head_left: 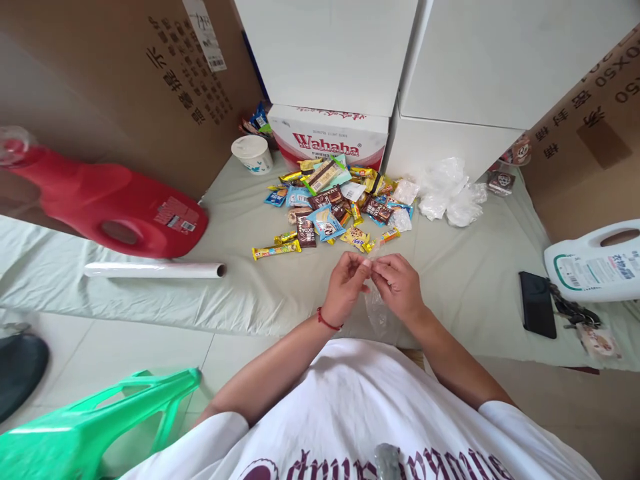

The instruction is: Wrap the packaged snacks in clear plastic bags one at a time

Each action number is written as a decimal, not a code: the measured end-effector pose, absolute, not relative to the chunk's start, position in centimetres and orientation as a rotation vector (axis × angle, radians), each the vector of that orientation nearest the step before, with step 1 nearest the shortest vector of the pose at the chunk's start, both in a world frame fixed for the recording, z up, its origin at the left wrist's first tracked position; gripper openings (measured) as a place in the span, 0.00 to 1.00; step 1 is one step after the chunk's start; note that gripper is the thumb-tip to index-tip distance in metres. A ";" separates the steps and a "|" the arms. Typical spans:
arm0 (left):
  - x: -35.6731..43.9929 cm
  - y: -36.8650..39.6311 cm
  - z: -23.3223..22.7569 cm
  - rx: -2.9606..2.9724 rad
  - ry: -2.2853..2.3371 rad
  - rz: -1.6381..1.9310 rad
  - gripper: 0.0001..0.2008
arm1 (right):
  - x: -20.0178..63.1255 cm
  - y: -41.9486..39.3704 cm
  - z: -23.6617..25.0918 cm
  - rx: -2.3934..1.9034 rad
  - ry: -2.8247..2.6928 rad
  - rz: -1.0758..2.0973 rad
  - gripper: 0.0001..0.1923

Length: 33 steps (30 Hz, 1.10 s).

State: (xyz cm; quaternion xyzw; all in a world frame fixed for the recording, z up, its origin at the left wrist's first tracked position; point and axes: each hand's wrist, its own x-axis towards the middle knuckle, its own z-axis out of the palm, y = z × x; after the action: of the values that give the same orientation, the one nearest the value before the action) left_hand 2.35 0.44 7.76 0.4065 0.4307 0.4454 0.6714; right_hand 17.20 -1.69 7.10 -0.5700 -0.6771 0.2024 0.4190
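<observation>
My left hand (347, 285) and my right hand (399, 283) meet at the fingertips above the pale cloth (465, 280), both pinching the top edge of a small clear plastic bag (376, 312) that hangs down between them. A red string circles my left wrist. Just beyond my fingers lies a heap of wrapped snacks and candy bars (334, 200), with a long yellow bar (276, 251) at its near left edge.
A clear film roll (154, 270) and a red detergent jug (107, 200) lie at left. A Wahaha carton (327, 137), a paper cup (253, 153), white boxes and crumpled clear bags (447, 193) stand behind. A black phone (537, 304), keys and a white jug (595, 263) are at right. A green stool (95, 417) is nearby.
</observation>
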 end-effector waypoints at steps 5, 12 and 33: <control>3.2 1.2 7.4 0.827 0.978 1.104 0.22 | 16.0 -2.1 6.7 -1.475 -1.805 0.160 0.13; 2.0 1.0 6.5 0.676 0.948 1.168 0.19 | 15.4 -1.7 6.8 -1.352 -1.431 0.591 0.08; -8.9 5.6 1.1 0.737 1.260 1.075 0.12 | 21.1 4.0 1.8 -1.608 -0.884 1.111 0.17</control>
State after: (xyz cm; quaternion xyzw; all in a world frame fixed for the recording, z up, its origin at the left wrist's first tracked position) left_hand -8.85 5.56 1.13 0.3201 0.5473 0.4667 0.6166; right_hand 21.15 3.99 1.80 -0.6586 -0.3620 0.4550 0.4777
